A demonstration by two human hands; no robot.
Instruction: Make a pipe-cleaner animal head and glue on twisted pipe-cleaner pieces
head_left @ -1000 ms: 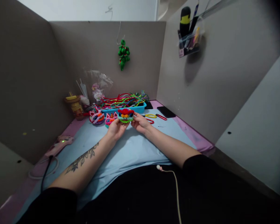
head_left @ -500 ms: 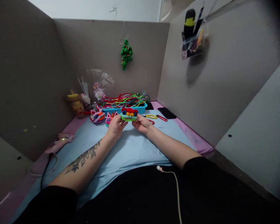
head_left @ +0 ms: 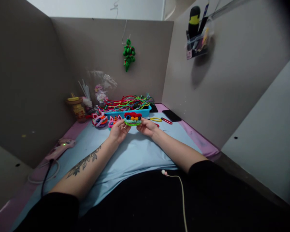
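A small pipe-cleaner figure (head_left: 132, 119) with a red top, blue and orange middle and green rim is held just above the light blue mat (head_left: 135, 154). My left hand (head_left: 119, 131) pinches its left side and my right hand (head_left: 147, 126) pinches its right side. Both hands have their fingers closed on it. Two similar pink figures, one (head_left: 99, 120) at the left and another (head_left: 113, 121) partly behind my left hand, lie on the mat.
A blue tray (head_left: 145, 112) heaped with coloured pipe cleaners stands behind the figure. Red and yellow scissors (head_left: 160, 120) and a black phone (head_left: 171, 115) lie to the right. A pink glue gun (head_left: 60, 148) with its cable lies at the left. Grey partitions enclose the desk.
The figure has been tilted flatter between my hands, so its red top shows less. Both hands stay in nearly the same place.
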